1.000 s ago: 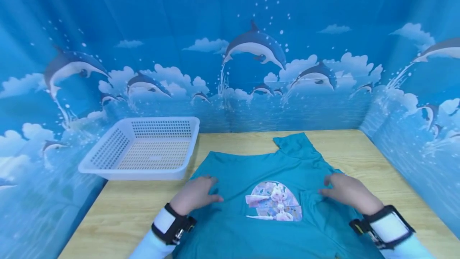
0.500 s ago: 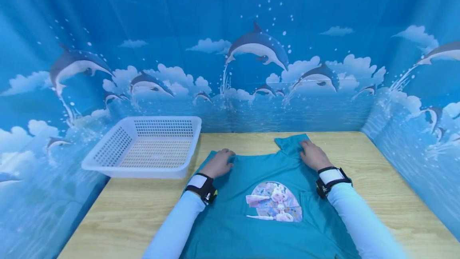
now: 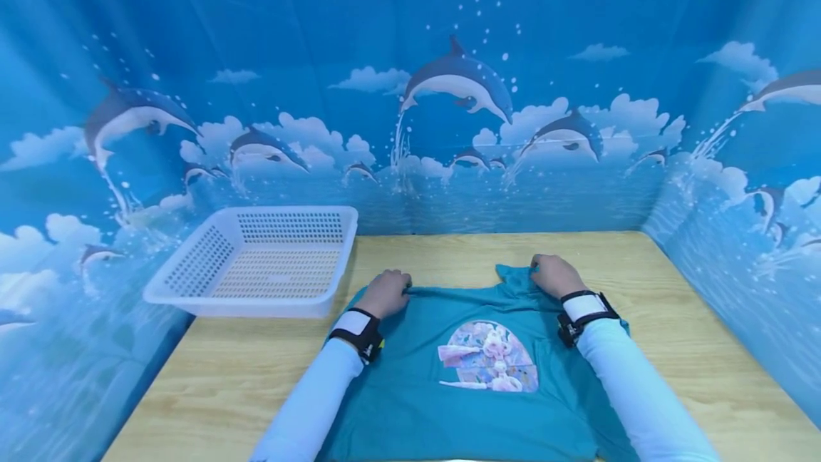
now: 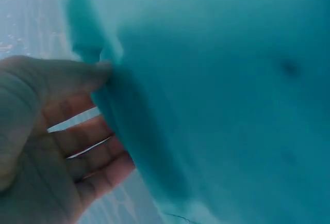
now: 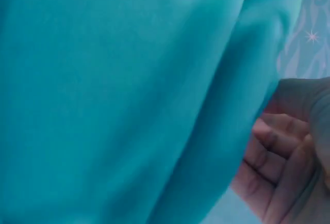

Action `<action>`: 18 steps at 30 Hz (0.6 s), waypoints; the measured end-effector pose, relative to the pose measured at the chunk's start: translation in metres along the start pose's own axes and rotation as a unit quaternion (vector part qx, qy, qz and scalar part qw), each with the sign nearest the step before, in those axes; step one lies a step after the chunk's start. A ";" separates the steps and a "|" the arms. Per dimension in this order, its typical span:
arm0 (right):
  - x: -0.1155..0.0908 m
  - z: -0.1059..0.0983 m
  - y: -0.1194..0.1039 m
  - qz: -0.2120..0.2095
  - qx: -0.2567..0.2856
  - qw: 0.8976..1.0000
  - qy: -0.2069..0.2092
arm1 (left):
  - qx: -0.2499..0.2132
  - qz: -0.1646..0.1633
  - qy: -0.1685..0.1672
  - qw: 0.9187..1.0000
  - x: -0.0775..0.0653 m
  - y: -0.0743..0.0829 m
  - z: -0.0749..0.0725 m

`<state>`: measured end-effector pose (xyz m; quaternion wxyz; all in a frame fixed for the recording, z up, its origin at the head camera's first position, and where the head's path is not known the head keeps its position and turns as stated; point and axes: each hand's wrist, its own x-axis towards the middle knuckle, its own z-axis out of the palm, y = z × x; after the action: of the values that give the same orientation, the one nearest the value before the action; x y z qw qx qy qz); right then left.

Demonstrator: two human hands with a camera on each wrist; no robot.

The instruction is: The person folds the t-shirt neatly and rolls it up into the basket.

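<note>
Drew the teal printed T-shirt (image 3: 474, 405) nearer at its far edge since half a second ago. Head view: spread across the tabletop (image 3: 192, 391), right of the white plastic basket (image 3: 263, 309). Left wrist: pinching its edge with left grip (image 4: 46, 162). Right wrist: holding folded fabric with right grip (image 5: 294, 167).

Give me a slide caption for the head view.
Left grip and right grip hold the far end of a teal shirt, a white basket to its left.

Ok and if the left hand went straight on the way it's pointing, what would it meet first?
Probably the dolphin-print backdrop, beyond the far strip of tabletop, though depth is unclear. The left hand pinches the teal shirt, so cloth would likely come along.
</note>
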<state>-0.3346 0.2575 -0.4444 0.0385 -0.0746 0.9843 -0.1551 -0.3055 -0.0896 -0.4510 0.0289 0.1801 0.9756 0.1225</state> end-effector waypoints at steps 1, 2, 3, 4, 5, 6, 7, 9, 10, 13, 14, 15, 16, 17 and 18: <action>-0.002 -0.001 0.001 0.006 0.002 1.000 -0.009 | -0.009 -0.003 -0.011 1.000 -0.001 -0.001 -0.002; -0.004 -0.002 0.002 0.013 0.002 1.000 -0.017 | -0.017 -0.006 -0.027 0.999 -0.003 -0.001 -0.004; -0.005 -0.002 0.004 0.019 0.004 0.999 -0.025 | -0.027 -0.010 -0.043 0.999 -0.004 -0.002 -0.006; -0.006 -0.002 0.005 0.025 0.009 0.999 -0.032 | -0.036 -0.015 -0.058 0.998 -0.005 -0.002 -0.007; -0.007 -0.002 0.006 0.027 0.015 0.999 -0.036 | -0.036 -0.019 -0.070 0.997 -0.006 -0.002 -0.008; -0.008 -0.001 0.007 0.026 0.017 0.999 -0.035 | -0.034 -0.020 -0.077 0.996 -0.007 -0.002 -0.009; -0.008 -0.001 0.008 0.023 0.016 0.999 -0.030 | -0.029 -0.018 -0.077 0.996 -0.007 -0.003 -0.010; -0.008 0.001 0.009 0.009 0.006 1.000 -0.002 | -0.030 -0.013 -0.069 0.997 -0.008 -0.003 -0.012; -0.008 0.002 0.010 -0.001 -0.004 1.000 0.017 | -0.029 -0.006 -0.062 0.998 -0.008 -0.004 -0.014; -0.008 0.002 0.011 -0.036 -0.019 0.996 0.080 | -0.046 0.015 -0.045 0.998 -0.008 -0.003 -0.019; -0.008 0.001 0.012 -0.048 -0.017 0.994 0.097 | -0.055 0.017 -0.043 0.997 -0.008 -0.003 -0.021; -0.008 -0.001 0.012 -0.058 -0.014 0.992 0.107 | -0.058 0.022 -0.039 0.997 -0.008 -0.003 -0.023; -0.008 -0.004 0.012 -0.066 -0.007 0.991 0.113 | -0.057 0.029 -0.033 0.997 -0.008 -0.003 -0.026; -0.008 -0.007 0.011 -0.069 0.002 0.991 0.112 | -0.055 0.032 -0.028 0.998 -0.008 -0.003 -0.029; -0.007 -0.012 0.011 -0.070 0.008 0.991 0.111 | -0.050 0.037 -0.020 0.998 -0.009 -0.002 -0.031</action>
<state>-0.3300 0.2724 -0.4365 -0.0811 -0.1254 0.9735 -0.1730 -0.3013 -0.1021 -0.4210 0.0531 0.2167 0.9602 0.1681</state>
